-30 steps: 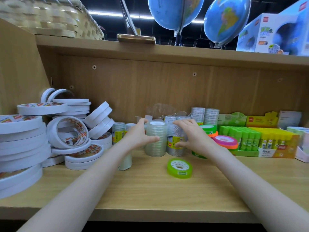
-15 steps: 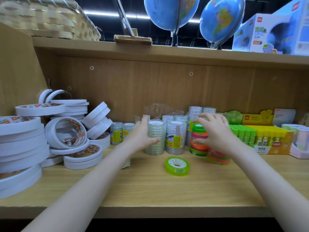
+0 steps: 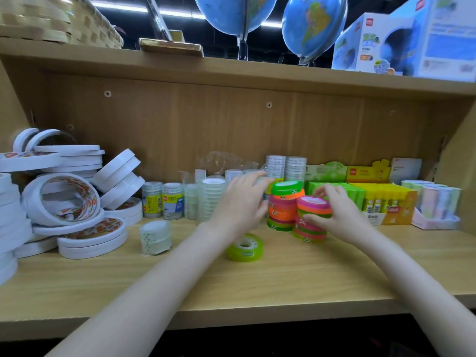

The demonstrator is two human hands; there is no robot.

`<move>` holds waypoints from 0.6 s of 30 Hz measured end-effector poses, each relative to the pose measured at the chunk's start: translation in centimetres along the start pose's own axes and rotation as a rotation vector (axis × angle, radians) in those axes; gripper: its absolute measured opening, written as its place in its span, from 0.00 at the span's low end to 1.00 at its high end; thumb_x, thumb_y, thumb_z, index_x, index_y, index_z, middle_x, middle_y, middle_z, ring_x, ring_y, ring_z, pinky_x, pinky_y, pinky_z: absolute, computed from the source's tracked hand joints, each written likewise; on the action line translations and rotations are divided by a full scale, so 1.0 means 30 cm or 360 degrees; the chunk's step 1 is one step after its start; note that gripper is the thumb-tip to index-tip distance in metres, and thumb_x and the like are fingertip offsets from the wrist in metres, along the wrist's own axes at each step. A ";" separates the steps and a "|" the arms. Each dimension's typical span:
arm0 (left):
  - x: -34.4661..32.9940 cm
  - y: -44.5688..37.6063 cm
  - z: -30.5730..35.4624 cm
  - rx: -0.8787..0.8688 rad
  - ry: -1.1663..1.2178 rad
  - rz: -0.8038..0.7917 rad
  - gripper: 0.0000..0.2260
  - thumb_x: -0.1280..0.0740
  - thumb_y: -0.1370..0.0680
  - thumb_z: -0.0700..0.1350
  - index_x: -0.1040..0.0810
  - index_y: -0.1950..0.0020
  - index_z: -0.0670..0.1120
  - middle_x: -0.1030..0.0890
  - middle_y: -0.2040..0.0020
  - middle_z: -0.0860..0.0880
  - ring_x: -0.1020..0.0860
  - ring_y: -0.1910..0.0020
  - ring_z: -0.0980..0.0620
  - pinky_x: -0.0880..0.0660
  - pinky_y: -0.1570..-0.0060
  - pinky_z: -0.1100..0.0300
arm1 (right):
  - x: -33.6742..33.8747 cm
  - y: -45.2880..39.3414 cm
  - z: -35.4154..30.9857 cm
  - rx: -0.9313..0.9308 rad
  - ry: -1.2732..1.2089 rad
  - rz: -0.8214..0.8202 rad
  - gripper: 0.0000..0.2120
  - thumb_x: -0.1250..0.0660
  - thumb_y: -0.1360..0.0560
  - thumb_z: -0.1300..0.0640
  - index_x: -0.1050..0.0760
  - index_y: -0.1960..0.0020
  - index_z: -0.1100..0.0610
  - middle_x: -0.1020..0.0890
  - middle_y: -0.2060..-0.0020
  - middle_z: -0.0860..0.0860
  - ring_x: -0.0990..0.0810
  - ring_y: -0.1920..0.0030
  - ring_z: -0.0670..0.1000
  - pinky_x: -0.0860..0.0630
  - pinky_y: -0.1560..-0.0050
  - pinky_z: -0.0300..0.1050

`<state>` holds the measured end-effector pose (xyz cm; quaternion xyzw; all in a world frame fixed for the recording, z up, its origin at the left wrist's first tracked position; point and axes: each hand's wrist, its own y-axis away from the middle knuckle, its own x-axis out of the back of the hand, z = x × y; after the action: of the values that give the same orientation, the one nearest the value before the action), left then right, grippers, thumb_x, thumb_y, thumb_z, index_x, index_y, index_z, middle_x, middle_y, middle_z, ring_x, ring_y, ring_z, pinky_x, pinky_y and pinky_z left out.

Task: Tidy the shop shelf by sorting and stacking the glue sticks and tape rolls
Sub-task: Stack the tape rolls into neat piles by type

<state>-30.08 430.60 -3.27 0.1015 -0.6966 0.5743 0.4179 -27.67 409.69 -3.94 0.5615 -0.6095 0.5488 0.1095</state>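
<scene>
Neon tape stacks in hand: right hand grips the short stack, left hand open beside the tall stack; next, probably merge them, keeping rolls aligned.

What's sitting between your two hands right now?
In the head view, the taller stack of coloured tape rolls, green roll on top, stands between the left hand and the right hand, which grips a second, shorter coloured stack beside it.
</scene>
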 end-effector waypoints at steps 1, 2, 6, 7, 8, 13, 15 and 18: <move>-0.014 -0.008 0.018 -0.0045 -0.0032 -0.0019 0.22 0.39 0.22 0.42 0.35 0.28 0.46 0.34 0.28 0.47 0.36 0.30 0.48 0.45 0.32 0.55 | 0.000 0.007 0.008 0.0024 0.0014 -0.0096 0.26 0.26 0.32 0.50 0.33 0.40 0.56 0.34 0.43 0.51 0.31 0.45 0.48 0.35 0.49 0.36; -0.029 -0.019 0.033 -0.0071 -0.0085 -0.0042 0.23 0.39 0.22 0.43 0.37 0.27 0.46 0.35 0.27 0.48 0.38 0.29 0.49 0.46 0.31 0.56 | 0.000 0.015 0.015 0.0051 0.0056 -0.0181 0.30 0.25 0.33 0.49 0.34 0.38 0.56 0.36 0.41 0.51 0.32 0.43 0.48 0.35 0.45 0.36; -0.058 -0.089 0.055 -0.0053 -0.0307 -0.0243 0.23 0.41 0.20 0.47 0.41 0.26 0.47 0.32 0.29 0.50 0.38 0.29 0.52 0.51 0.31 0.58 | 0.007 0.018 0.040 0.0092 0.0199 -0.0216 0.36 0.24 0.34 0.53 0.37 0.32 0.58 0.38 0.34 0.52 0.33 0.38 0.49 0.38 0.44 0.31; -0.055 -0.112 0.055 -0.0051 -0.0332 -0.0310 0.22 0.40 0.21 0.47 0.39 0.27 0.47 0.29 0.33 0.49 0.34 0.32 0.50 0.50 0.31 0.56 | 0.011 0.014 0.048 0.0088 0.0215 -0.0206 0.36 0.24 0.34 0.54 0.38 0.32 0.59 0.38 0.34 0.52 0.33 0.37 0.49 0.38 0.44 0.32; -0.049 -0.137 0.055 -0.0057 -0.0349 -0.0381 0.21 0.39 0.21 0.47 0.36 0.29 0.46 0.26 0.35 0.49 0.32 0.34 0.49 0.48 0.31 0.55 | 0.016 0.011 0.056 0.0078 0.0232 -0.0203 0.36 0.24 0.34 0.54 0.38 0.32 0.58 0.38 0.33 0.52 0.33 0.37 0.49 0.37 0.44 0.33; -0.020 -0.256 0.073 0.0044 -0.0406 -0.0751 0.19 0.41 0.21 0.56 0.29 0.33 0.50 0.29 0.37 0.46 0.33 0.34 0.46 0.43 0.34 0.51 | 0.022 0.001 0.070 0.0049 0.0221 -0.0187 0.34 0.24 0.34 0.54 0.38 0.33 0.55 0.37 0.34 0.51 0.32 0.38 0.50 0.32 0.42 0.39; -0.022 -0.282 0.079 0.0042 -0.0494 -0.0844 0.19 0.41 0.21 0.58 0.27 0.36 0.49 0.30 0.37 0.46 0.35 0.34 0.46 0.43 0.34 0.50 | 0.016 -0.001 0.069 0.0064 0.0233 -0.0171 0.34 0.25 0.34 0.52 0.38 0.34 0.54 0.37 0.36 0.51 0.31 0.39 0.50 0.31 0.42 0.40; -0.021 -0.292 0.067 -0.0009 -0.0554 -0.0921 0.19 0.41 0.22 0.58 0.25 0.39 0.47 0.31 0.35 0.49 0.38 0.33 0.47 0.46 0.33 0.49 | 0.004 0.000 0.071 0.0136 0.0205 -0.0150 0.34 0.25 0.33 0.51 0.38 0.34 0.55 0.37 0.37 0.50 0.31 0.41 0.48 0.33 0.44 0.36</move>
<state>-25.17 425.80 2.57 0.3903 -0.7014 0.4039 0.4387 -26.69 407.94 -4.64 0.5573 -0.5502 0.6034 0.1503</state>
